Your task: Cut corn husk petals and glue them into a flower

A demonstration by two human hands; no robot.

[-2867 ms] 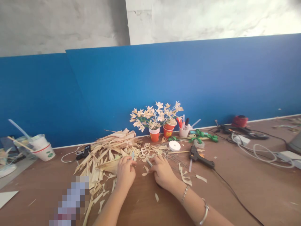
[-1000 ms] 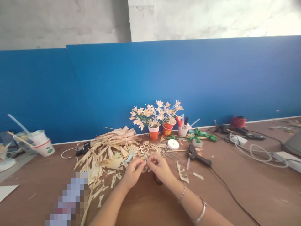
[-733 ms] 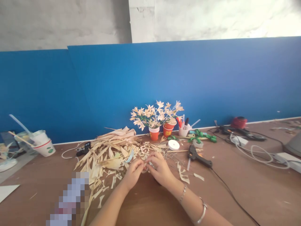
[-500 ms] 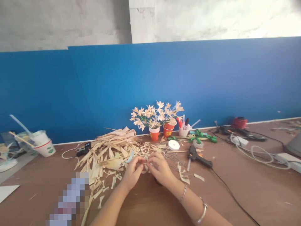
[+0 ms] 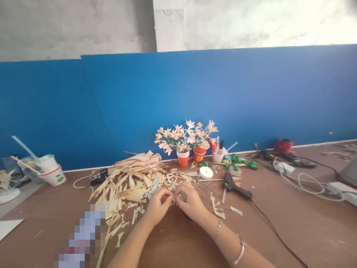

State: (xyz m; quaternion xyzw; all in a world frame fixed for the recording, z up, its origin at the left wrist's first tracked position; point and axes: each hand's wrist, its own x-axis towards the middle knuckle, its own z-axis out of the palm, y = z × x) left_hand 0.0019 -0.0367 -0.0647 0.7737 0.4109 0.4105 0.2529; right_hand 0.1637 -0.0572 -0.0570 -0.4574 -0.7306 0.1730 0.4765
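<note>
My left hand (image 5: pixel 158 206) and my right hand (image 5: pixel 189 201) meet fingertip to fingertip above the brown table. Both are closed in a pinch around a small pale piece (image 5: pixel 173 201), mostly hidden by the fingers; I cannot make out its kind. Left of my hands spreads a heap of dried corn husks (image 5: pixel 131 178), with cut husk scraps along its near side. Just beyond my right hand lie thin wires (image 5: pixel 206 186) and a white roll (image 5: pixel 206 172). A black glue gun (image 5: pixel 237 187) rests to the right, its nozzle end toward my hands.
Cups with pale husk flowers (image 5: pixel 182 158) stand at the back, beside a white cup of tools (image 5: pixel 218 156). Green tape pieces (image 5: pixel 241 162) lie right of it. The glue gun's cord (image 5: pixel 276 232) runs to the front edge. White cables (image 5: pixel 312 190) lie at right, a paper cup (image 5: pixel 52 175) at left.
My fingertips have shifted slightly, with the left thumb and fingers closer to the right ones. The things on the table have not moved.
</note>
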